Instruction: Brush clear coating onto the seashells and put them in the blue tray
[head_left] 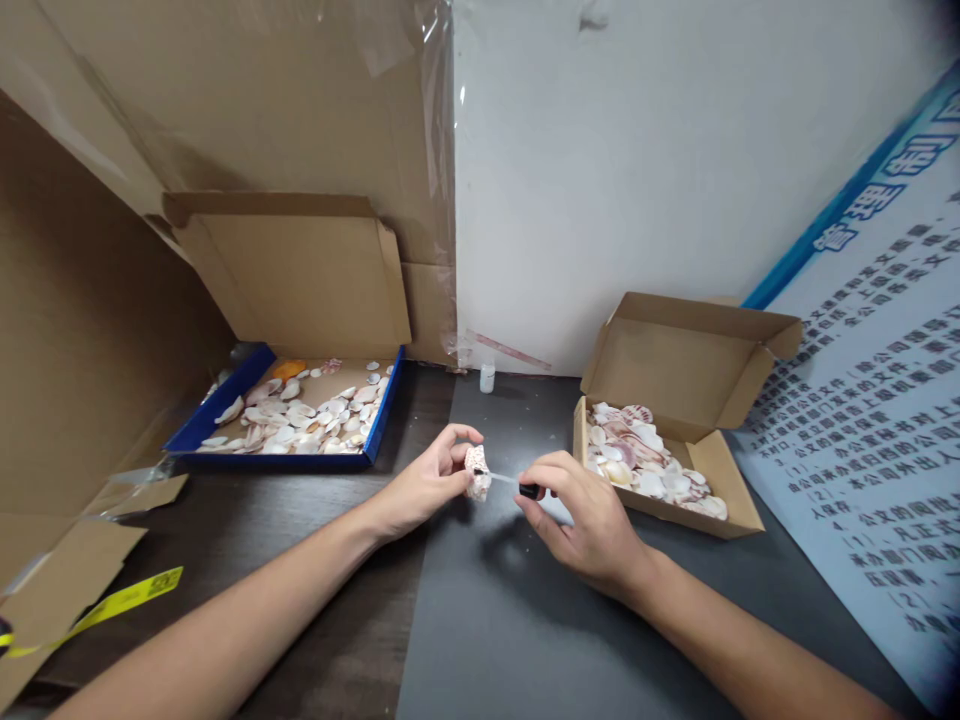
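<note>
- With my left hand (439, 472) I am holding the speckled piece (478, 486) above the worktop (480, 630); its fingers are standing narrow around it.
- With my right hand (589, 520) I am pinching a black cap (530, 491), and a pale stick (502, 479) is pointing from it toward the piece. I cannot tell if they are touching.
- A small bottle (487, 378) is standing behind, near the wall (600, 180).
- Shells are lying in the blue-edged box (285, 461) at left and the brown box (694, 522) at right.

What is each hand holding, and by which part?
Left hand: a speckled whitish piece, by its left side. Right hand: a slim applicator, by its black end.
</note>
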